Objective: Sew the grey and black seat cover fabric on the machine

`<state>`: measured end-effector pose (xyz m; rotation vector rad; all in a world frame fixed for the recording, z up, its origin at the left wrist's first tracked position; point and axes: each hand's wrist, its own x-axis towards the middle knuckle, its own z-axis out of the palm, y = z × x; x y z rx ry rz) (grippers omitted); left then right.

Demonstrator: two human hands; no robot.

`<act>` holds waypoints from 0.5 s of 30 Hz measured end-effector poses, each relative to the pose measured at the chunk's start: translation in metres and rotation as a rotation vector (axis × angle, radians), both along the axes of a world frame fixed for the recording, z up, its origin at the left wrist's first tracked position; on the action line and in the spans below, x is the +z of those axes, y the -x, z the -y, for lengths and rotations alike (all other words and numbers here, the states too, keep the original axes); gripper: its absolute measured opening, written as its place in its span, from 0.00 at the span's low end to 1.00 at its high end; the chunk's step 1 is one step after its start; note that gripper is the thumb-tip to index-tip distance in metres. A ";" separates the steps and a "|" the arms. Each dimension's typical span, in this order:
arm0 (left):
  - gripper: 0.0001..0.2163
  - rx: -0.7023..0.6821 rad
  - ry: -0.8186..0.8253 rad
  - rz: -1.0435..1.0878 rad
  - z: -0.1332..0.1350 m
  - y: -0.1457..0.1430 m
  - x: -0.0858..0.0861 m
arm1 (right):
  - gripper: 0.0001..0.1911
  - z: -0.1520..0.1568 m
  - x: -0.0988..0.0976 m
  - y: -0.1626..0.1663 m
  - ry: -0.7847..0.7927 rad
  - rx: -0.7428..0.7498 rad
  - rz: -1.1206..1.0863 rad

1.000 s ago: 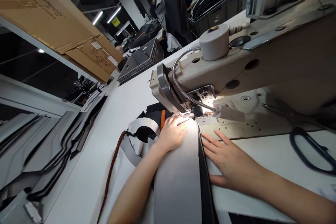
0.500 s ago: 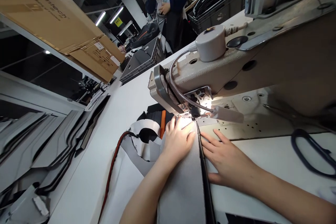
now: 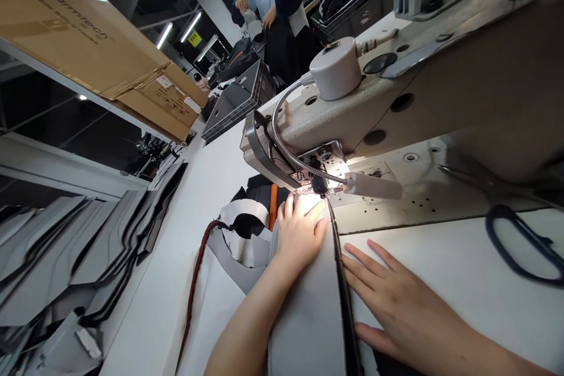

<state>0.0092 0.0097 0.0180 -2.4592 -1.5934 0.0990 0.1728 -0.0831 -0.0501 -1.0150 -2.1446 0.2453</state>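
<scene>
A long grey fabric panel point(image 3: 308, 311) with a black edge strip lies on the white table and runs up under the needle of a beige sewing machine point(image 3: 396, 100). My left hand point(image 3: 299, 235) lies flat on the grey panel just in front of the presser foot, fingers together and stretched out. My right hand point(image 3: 396, 305) rests flat on the table beside the panel's black edge, fingers spread, touching the seam. Black, white and orange fabric pieces point(image 3: 251, 223) are bunched behind the left hand. A small lamp point(image 3: 370, 187) on a flexible neck lights the needle.
Large scissors point(image 3: 520, 235) lie on the table at the right. Stacks of grey cut panels point(image 3: 66, 264) fill the left side. Cardboard boxes point(image 3: 88, 41) sit on a shelf above. A dark cord point(image 3: 194, 288) trails along the table. A person point(image 3: 277, 0) in a blue shirt stands at the back.
My right hand has slid back toward me along the black edge. My left hand stays near the needle. The view has shifted slightly and the person at the back has moved left.
</scene>
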 end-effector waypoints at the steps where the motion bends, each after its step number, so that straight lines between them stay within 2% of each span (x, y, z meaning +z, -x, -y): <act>1: 0.17 0.002 0.006 0.001 0.000 0.001 0.000 | 0.31 0.000 0.000 0.000 -0.004 -0.004 -0.006; 8: 0.17 0.024 0.033 -0.009 -0.002 0.003 0.000 | 0.28 0.001 0.003 0.000 -0.030 -0.039 -0.034; 15: 0.18 0.038 0.042 -0.013 -0.002 0.003 0.000 | 0.34 0.007 0.000 0.003 -0.067 -0.071 -0.007</act>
